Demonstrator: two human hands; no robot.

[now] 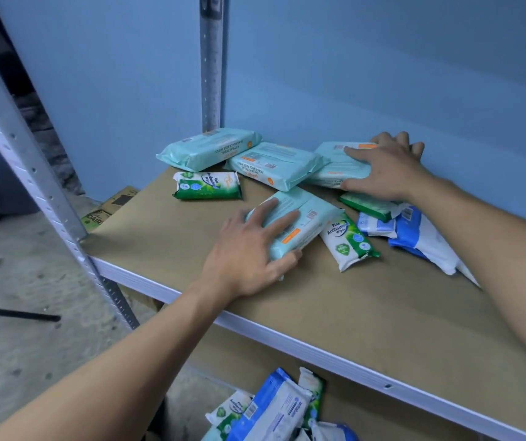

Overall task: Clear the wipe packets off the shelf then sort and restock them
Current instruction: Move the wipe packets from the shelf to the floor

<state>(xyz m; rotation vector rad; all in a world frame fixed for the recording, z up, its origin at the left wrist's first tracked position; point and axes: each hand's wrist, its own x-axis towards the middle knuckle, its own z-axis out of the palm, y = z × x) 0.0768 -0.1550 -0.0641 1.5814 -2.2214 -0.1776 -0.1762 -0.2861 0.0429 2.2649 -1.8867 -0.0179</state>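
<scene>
Several wipe packets lie scattered on the brown shelf board (335, 313). My left hand (249, 249) grips a pale teal packet (303, 218) near the middle, fingers across its top and thumb curled under its near end. My right hand (386, 168) holds another pale teal packet (335, 167) at the back right, close to the wall. Two more teal packets (207, 148) (274, 165) lie at the back. Green and white pine packets (207, 186) (347, 241) and a blue and white packet (424, 237) lie around them.
Grey metal uprights stand at the left front (32, 173) and at the back (212, 74). A pile of wipe packets (274, 409) lies on the lower shelf. A cardboard box (109, 205) sits on the floor at the left. The blue wall (382, 74) closes the back.
</scene>
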